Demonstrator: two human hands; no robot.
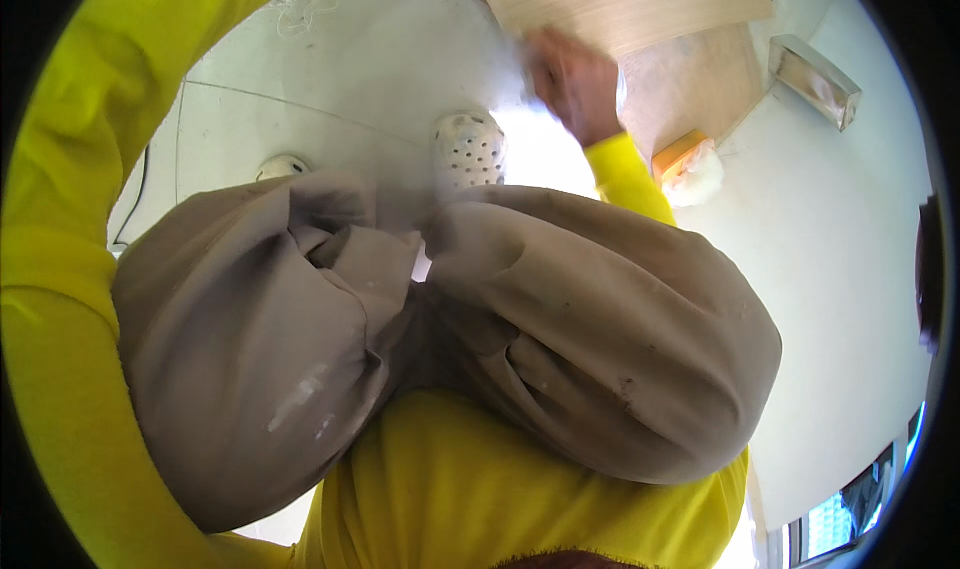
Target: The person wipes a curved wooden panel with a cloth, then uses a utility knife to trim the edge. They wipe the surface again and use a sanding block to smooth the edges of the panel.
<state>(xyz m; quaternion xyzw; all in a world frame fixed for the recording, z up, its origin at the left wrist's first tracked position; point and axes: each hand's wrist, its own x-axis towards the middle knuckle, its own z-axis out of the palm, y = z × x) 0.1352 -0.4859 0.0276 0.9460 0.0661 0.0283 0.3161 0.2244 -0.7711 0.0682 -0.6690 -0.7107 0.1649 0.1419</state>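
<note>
My right hand [575,84] is beyond my right knee, at the near edge of a light wooden panel [620,9]. Its fingers are curled and partly blurred, and whatever they may hold is hidden. A pale, hazy patch lies just left of the fingers. My left arm [60,299], in a yellow sleeve, runs up the left side and leaves the picture at the top, so the left hand is out of sight. Close to the right forearm lies an orange block [682,153] with a fluffy white piece [697,176] against it.
My bent knees in brown trousers [600,339] fill the middle. White perforated clogs [470,151] stand on the pale floor [330,79]. A second wooden surface [690,89] lies beside the panel. A shiny rectangular metal piece [815,81] is at the upper right.
</note>
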